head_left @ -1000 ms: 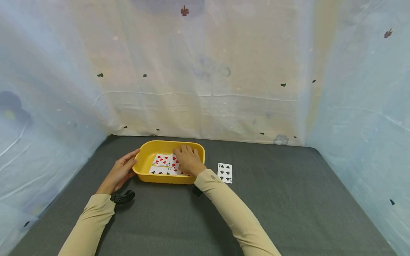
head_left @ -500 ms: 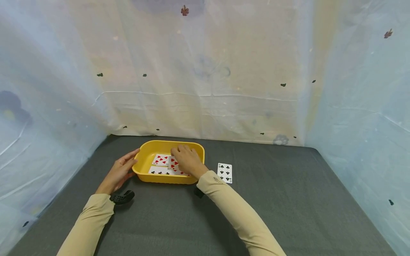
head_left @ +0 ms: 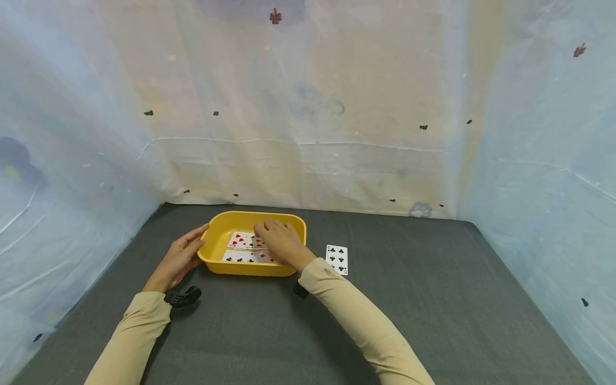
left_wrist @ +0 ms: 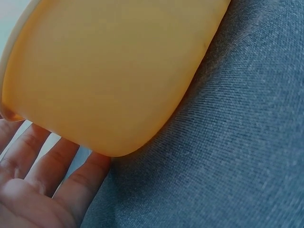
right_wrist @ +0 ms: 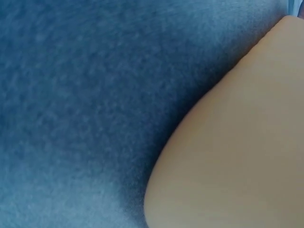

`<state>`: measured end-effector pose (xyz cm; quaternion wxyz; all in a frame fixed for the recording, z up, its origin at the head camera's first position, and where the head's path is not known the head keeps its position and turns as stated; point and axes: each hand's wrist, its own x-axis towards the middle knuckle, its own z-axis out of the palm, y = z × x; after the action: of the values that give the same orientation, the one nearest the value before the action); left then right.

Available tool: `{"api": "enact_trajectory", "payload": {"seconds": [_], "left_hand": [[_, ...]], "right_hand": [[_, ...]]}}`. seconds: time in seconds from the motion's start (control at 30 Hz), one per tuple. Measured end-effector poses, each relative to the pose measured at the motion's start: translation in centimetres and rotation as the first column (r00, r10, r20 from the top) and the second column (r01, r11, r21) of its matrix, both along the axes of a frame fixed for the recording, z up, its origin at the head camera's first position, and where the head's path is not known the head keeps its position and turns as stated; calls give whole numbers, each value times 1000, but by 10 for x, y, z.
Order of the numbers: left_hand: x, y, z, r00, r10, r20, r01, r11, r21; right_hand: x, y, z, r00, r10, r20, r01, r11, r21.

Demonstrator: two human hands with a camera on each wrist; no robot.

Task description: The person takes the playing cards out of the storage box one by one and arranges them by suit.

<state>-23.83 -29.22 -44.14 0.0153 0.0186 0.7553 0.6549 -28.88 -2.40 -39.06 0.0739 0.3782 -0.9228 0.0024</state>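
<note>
A yellow plastic tub stands on the table with several playing cards in it. My left hand rests against the tub's left end; in the left wrist view its fingers lie extended along the outer wall. Inside the tub, my right hand holds a red-pip playing card, its fingertips hidden behind the hand. That card overlaps a hearts card on the tub's floor. Nearer the front wall lie a clubs card and a diamonds card. The right wrist view shows the tub's outer wall.
A six of clubs lies face up on the dark grey cloth, just right of the tub. Pale patterned sheets hang behind the table and along both sides.
My right hand has shifted slightly left with the red card, which slides further over the hearts card and uncovers more of the diamonds card. The left hand keeps its place at the tub.
</note>
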Motion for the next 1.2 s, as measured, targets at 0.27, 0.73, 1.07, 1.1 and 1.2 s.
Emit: {"api": "enact_trajectory", "payload": {"seconds": [0.27, 0.73, 1.07, 1.1, 1.2], "left_hand": [[-2, 0, -1, 1000, -5, -4, 5, 1000, -14], [0, -1, 1, 1000, -11, -8, 11, 1000, -20], [2, -2, 3, 1000, -17, -10, 16, 999, -30], [2, -2, 3, 1000, -16, -10, 15, 999, -31], [1, -2, 2, 1000, -4, -7, 4, 999, -37]], "right_hand": [[1, 9, 4, 995, 43, -90, -49, 997, -66], [1, 25, 5, 968, 60, -243, -123, 960, -250], [5, 39, 11, 977, 65, -205, -150, 888, -434], [5, 41, 12, 980, 64, -186, -145, 874, -463], [5, 46, 13, 990, 73, -124, -131, 818, -560]]}}
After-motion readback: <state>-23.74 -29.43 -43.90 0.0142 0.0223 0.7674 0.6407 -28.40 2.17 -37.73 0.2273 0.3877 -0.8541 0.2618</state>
